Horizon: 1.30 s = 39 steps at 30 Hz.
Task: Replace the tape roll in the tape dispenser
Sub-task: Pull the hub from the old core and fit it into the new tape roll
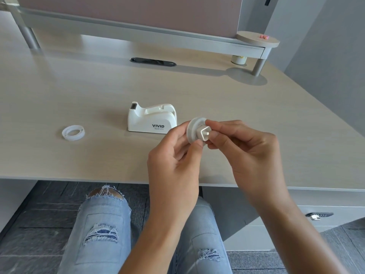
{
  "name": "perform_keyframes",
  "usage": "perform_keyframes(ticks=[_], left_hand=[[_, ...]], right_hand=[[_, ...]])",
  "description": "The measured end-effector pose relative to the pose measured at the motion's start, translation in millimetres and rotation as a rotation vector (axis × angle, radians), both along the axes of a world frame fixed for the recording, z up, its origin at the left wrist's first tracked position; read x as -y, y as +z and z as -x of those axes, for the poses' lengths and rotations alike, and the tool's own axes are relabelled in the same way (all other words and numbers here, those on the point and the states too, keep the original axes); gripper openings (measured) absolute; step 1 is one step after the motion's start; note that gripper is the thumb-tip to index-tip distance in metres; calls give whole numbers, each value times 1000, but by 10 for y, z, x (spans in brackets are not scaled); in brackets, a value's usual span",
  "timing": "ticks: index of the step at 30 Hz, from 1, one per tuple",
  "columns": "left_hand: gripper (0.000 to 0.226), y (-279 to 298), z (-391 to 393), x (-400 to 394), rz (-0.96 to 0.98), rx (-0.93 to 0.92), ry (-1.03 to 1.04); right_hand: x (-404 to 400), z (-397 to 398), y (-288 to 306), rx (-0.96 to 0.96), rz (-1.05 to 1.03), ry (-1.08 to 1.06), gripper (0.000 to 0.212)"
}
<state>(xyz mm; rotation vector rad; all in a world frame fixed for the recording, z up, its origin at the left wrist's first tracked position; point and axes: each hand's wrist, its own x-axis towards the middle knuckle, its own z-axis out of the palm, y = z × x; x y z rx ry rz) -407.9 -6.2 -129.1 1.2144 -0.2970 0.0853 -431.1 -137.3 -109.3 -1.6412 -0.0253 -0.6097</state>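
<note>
A white tape dispenser [151, 120] marked VIVID stands mid-desk, and its cradle holds no roll. Just right of it, above the desk, both hands hold a white spool with a ring around it [194, 132]. My left hand [175, 161] pinches the ring's lower rim. My right hand [243, 147] grips the spool's squarish hub, whose small axle pin points toward the camera. A translucent white tape roll [73, 133] lies flat on the desk to the left, apart from both hands.
The beige desk [98, 91] ends at a front edge just below my hands. A raised shelf [138, 32] runs along the back, with a black cable slot [153, 62] under it. A small white jar [238, 59] stands at back right. My knees in ripped jeans [102, 224] are below.
</note>
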Motion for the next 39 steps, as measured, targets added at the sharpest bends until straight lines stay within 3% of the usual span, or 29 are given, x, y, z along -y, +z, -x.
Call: perform_keyframes(ticks=[18, 29, 31, 34, 39], left_hand=[[28, 23, -80, -110, -152, -36, -19], [31, 116, -122, -141, -190, -36, -48], [25, 132, -116, -136, -126, -57, -59], [15, 131, -126, -139, -58, -82, -42], [14, 91, -127, -148, -38, -108, -48]], right_hand=[[60, -64, -39, 76, 254, 66, 28], [36, -104, -88, 143, 242, -13, 23], [33, -106, -69, 103, 184, -50, 16], [59, -104, -45, -67, 90, -83, 27], [120, -116, -59, -264, -88, 140, 21]])
